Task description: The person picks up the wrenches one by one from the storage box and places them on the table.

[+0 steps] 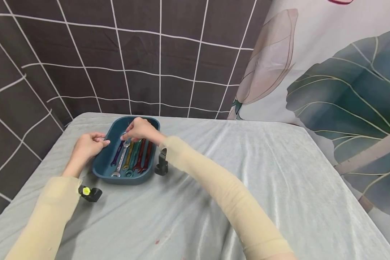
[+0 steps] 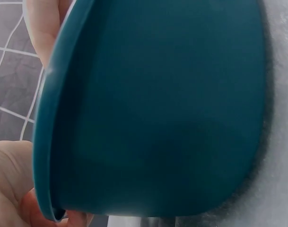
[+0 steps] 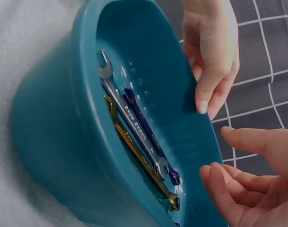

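Head view: wrenches (image 1: 134, 156) lie near the loosely spread right hand (image 1: 141, 130); left hand (image 1: 88, 145) pinches the bin rim (image 1: 125, 180).

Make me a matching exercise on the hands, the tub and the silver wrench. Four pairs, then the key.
Column 1
1. left hand
2. right hand
3. tub
4. silver wrench

Column 2
A. between the purple wrench and the gold wrench
B. gripping the tub
C. standing on the gray cloth
D. above the wrenches

Pairs: 1-B, 2-D, 3-C, 4-A
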A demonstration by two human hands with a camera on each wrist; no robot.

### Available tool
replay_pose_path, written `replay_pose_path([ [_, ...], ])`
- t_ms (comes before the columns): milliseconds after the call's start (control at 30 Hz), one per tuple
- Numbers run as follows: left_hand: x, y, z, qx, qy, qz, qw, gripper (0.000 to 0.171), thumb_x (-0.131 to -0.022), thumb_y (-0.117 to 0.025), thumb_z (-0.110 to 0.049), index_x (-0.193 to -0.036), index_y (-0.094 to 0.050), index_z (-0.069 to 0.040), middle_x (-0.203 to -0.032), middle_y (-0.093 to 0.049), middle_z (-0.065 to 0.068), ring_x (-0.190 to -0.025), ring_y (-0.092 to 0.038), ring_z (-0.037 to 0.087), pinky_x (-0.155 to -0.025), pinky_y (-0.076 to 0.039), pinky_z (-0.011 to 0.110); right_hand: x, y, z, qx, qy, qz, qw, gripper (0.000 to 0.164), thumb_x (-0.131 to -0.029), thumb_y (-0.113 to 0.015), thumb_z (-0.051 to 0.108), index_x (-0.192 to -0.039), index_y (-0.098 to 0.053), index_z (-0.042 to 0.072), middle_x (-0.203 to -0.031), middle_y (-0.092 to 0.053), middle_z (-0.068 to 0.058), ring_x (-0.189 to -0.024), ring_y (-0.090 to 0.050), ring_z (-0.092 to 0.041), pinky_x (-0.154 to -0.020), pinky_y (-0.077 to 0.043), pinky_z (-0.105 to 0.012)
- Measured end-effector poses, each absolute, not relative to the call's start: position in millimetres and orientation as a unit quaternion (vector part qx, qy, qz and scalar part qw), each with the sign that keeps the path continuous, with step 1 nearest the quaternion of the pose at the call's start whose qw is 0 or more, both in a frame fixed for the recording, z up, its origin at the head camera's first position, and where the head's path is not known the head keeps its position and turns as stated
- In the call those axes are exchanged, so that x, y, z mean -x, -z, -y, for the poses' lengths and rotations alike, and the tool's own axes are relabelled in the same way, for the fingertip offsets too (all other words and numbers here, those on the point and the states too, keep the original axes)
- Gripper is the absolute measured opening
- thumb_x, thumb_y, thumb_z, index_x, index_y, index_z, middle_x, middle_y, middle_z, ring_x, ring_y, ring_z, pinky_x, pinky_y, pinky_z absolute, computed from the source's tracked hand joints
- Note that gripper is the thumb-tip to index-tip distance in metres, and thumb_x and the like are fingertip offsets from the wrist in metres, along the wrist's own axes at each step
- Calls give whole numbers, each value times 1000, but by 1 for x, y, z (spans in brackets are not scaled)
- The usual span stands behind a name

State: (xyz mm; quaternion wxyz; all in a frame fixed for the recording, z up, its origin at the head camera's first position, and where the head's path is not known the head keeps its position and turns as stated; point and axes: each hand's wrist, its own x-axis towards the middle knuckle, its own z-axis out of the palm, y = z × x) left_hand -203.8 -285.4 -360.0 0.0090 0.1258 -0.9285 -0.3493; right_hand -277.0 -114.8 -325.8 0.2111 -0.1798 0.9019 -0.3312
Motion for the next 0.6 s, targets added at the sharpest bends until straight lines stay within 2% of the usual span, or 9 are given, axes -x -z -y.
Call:
replay_pose_path([
  [100,205,359,285,-130,353,927,4,45,-94,-58,-23,-124,-54,10,-97,-59,23,-92,-55,35,-77,-43,44,279,326,116,168,347,-893,231,29,-82,-76,28,-104,-71,9,-103,-74,-5,-86,-72,-17,-83,-56,-29],
  [233,206,358,285,-135,356,925,-2,44,-94,-56,-22,-125,-53,10,-98,-58,22,-92,-54,34,-74,-41,39,283,328,118,148,403,-861,272,29,-83,-75,22,-103,-72,1,-108,-72,-11,-96,-70,-23,-88,-55,-33],
  [367,207,358,284,-139,366,920,-4,44,-94,-56,-21,-126,-53,10,-97,-60,21,-93,-54,33,-73,-41,36,288,331,122,116,443,-833,311,33,-84,-74,18,-107,-67,-4,-112,-70,-14,-101,-68,-25,-91,-54,-35],
  [433,207,359,284,-145,383,912,-11,46,-94,-57,-21,-128,-52,10,-94,-58,18,-95,-53,32,-74,-41,35,291,332,125,92,450,-826,327,40,-83,-75,18,-115,-61,-2,-117,-66,-12,-103,-68,-24,-92,-54,-34],
  [600,208,362,286,-170,433,884,-32,50,-94,-58,-21,-133,-48,9,-101,-56,15,-101,-49,29,-80,-42,35,293,330,134,38,445,-825,348,72,-82,-77,17,-142,-38,8,-136,-50,-6,-104,-67,-19,-91,-54,-29],
])
